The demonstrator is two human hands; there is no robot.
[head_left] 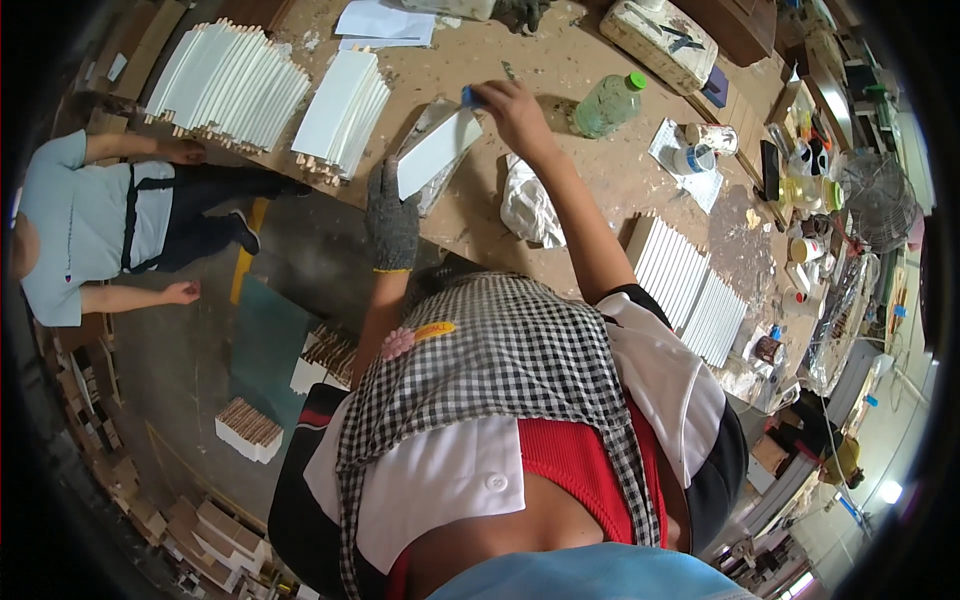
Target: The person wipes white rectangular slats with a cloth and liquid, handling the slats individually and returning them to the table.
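A long white panel lay slantwise to the left of the green-capped bottle and a little nearer the person, above a crumpled, plastic-looking sheet. That sheet may have served to keep the panel's face off the stained tabletop. The panel's near end met the gloved left hand, farther left of the bottle, probably so that this end stayed steady while the right hand was at the far end.

A white cloth lay bunched on the near side of the bottle, seemingly placed within easy reach. Slim white pieces stood in rows well to the left of the bottle and in another block to its near right, perhaps ranked tightly to save room.

The left forearm rose steeply, glove upright against the panel's end; the panel hid much of those fingers, so how far they had closed could not be told. The bare right arm reached out past the cloth, wrist bent leftward, its fingers pinched around a small blue item just left of the bottle.
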